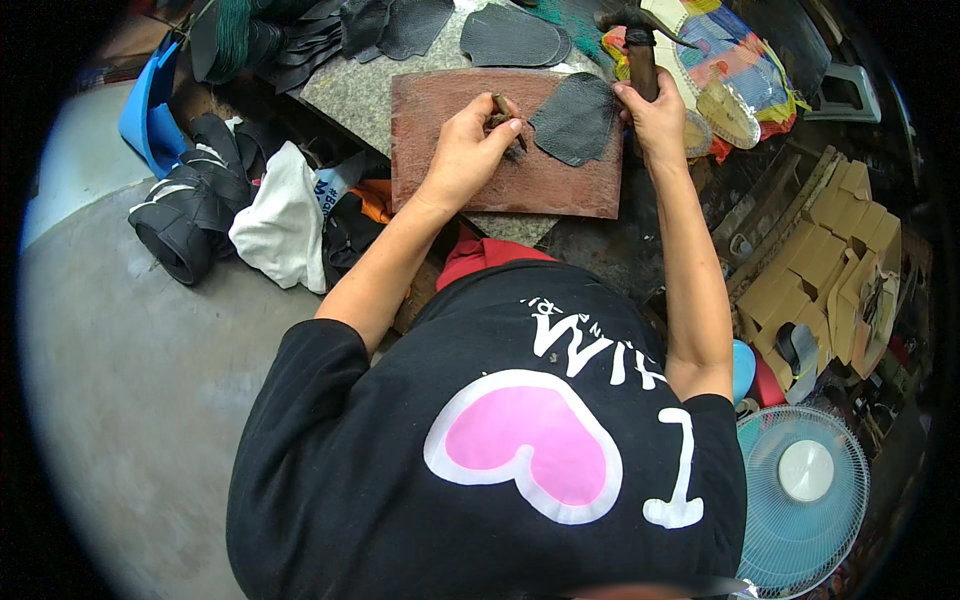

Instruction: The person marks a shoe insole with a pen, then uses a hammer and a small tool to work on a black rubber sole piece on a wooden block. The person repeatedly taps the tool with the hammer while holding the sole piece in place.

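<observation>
My left hand is closed around a short, dark, punch-like tool, upright over the reddish-brown board. Its lower tip is partly hidden by my fingers. To the right of that hand, a cut piece of black leather lies on the board, reaching its right side. My right hand grips the wooden handle of a hammer, whose dark head points away from me. The fingers of this hand are close to the leather's right edge; whether they touch it I cannot tell.
More black leather pieces lie on the stone slab beyond the board. Pale shoe soles rest on a colourful sack at the far right. White cloth and black straps sit left. Cardboard and a fan stand right.
</observation>
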Demonstrator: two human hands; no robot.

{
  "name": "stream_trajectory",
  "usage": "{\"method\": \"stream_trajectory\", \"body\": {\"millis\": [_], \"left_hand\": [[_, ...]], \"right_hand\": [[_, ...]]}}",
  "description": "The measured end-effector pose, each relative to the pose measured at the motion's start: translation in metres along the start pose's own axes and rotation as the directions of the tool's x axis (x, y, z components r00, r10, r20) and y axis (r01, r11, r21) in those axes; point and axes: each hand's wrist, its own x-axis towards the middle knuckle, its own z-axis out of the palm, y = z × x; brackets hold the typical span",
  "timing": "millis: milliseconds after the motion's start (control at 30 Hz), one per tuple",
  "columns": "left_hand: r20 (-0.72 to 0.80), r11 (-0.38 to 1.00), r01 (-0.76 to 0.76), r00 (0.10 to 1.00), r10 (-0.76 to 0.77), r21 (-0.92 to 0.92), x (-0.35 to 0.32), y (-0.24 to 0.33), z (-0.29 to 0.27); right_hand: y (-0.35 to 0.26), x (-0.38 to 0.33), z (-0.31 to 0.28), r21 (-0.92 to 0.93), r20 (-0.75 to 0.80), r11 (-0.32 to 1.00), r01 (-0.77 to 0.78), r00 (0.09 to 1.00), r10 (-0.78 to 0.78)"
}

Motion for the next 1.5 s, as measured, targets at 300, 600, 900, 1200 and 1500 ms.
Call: {"method": "stream_trajectory", "body": {"millis": [300,600,900,1200,1500], "left_hand": [[0.031,1.000,0.014,0.999,-0.013,-0.028,0.002,-0.006,0.005],[-0.005,0.999,0.014,1.000,-0.014,-0.051,-0.002,-0.005,0.001],[-0.117,0.995,-0.031,0.993,0.020,-0.095,0.002,-0.003,-0.014],[0.113,0.957,0.139,0.987,-0.113,-0.255,-0.003,-0.005,0.002],[0.156,0.929,0.183,0.978,-0.139,-0.321,0.011,-0.008,0.015]], "right_hand": [[0.012,0.004,0.001,-0.030,-0.011,0.999,0.039,0.999,-0.039],[0.000,0.001,0.006,-0.087,-0.096,0.988,0.124,0.987,-0.133],[0.011,-0.052,-0.015,0.159,-0.271,0.982,-0.105,0.951,0.146],[0.014,-0.075,-0.023,0.026,-0.226,0.998,-0.053,0.972,0.057],[0.011,-0.061,-0.017,-0.010,-0.173,0.998,-0.066,0.983,0.063]]}}
